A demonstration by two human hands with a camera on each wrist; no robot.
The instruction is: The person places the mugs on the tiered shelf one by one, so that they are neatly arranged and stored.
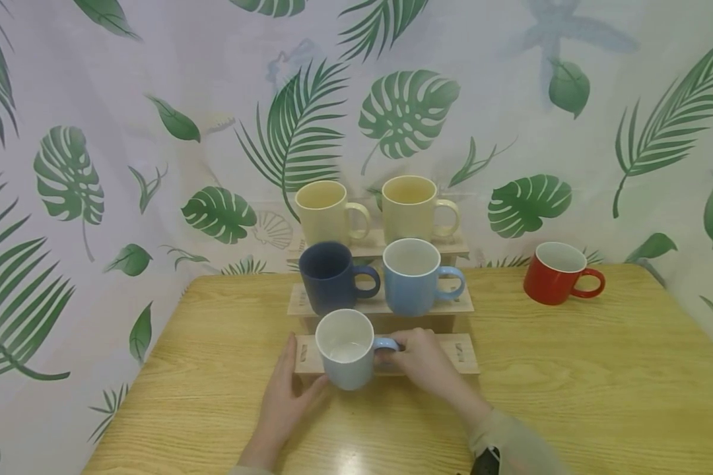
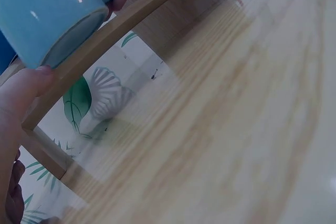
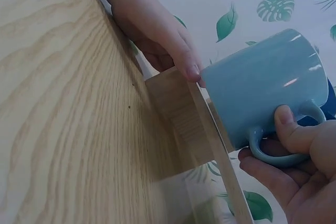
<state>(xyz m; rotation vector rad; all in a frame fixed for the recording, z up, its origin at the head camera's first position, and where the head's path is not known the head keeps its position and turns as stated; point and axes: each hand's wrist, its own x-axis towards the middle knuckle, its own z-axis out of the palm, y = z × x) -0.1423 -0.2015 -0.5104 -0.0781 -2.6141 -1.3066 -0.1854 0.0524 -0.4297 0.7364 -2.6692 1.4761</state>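
My right hand [image 1: 424,359] grips the handle of a light blue mug [image 1: 346,359] with a white inside. In the right wrist view its thumb presses the mug's side by the handle and its fingers curl behind the handle. The mug is over the front edge of the lowest step of a wooden tiered stand [image 1: 463,349], slightly tilted. My left hand [image 1: 282,402] holds that step's left end, fingers along the side and thumb [image 2: 31,85] at the front edge, right by the mug's base.
On the middle step stand a dark blue mug [image 1: 327,280] and another light blue mug [image 1: 411,280]. Two cream mugs, one on the left [image 1: 321,214] and one on the right [image 1: 408,211], occupy the top step. A red mug [image 1: 549,277] sits on the wooden table [image 1: 570,382], far right.
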